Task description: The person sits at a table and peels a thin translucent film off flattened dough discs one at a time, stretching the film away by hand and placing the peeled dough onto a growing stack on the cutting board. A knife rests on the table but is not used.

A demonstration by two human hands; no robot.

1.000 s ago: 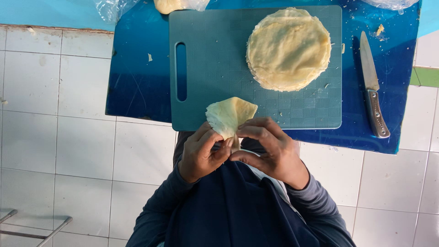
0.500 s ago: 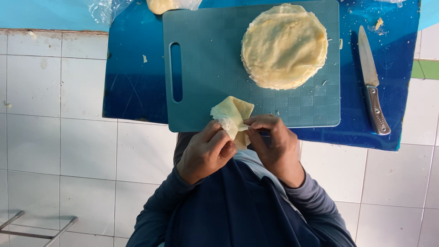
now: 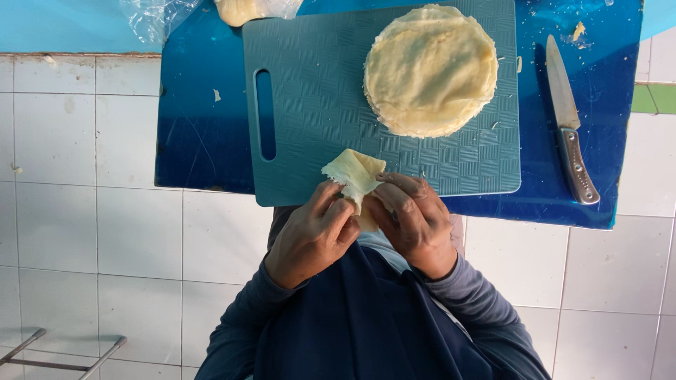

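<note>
Both hands have their grip clamped on one small folded wrapper (image 3: 355,176): the left hand (image 3: 310,236) pinches its lower left edge between thumb and fingers, the right hand (image 3: 415,222) presses its lower right side with the fingertips curled over it. The two hands touch each other just below the wrapper, held above the near edge of the cutting board.

The worktop (image 3: 197,134) is a deep blue sheet, glossy, lying over white wall-like tiles (image 3: 91,211). On it sits the cutting board (image 3: 317,105), a dull teal rectangle with a slotted handle hole at its left end and a fine grid pattern. At the board's far right stands a round stack of wrappers (image 3: 431,70), pale yellow, thin, with ragged edges. A clear plastic bag (image 3: 162,14) lies crumpled at the worktop's top left corner, with a lump of pale dough (image 3: 243,10) in it just beyond the board. To the right of the board, apart from it, lies a knife (image 3: 570,134), blade pointing away, metal handle toward the person.

The folded wrapper is the same pale yellow, creased into a rough pocket, its upper corner jutting over the board's near edge. Small crumbs (image 3: 217,95) dot the blue sheet.
</note>
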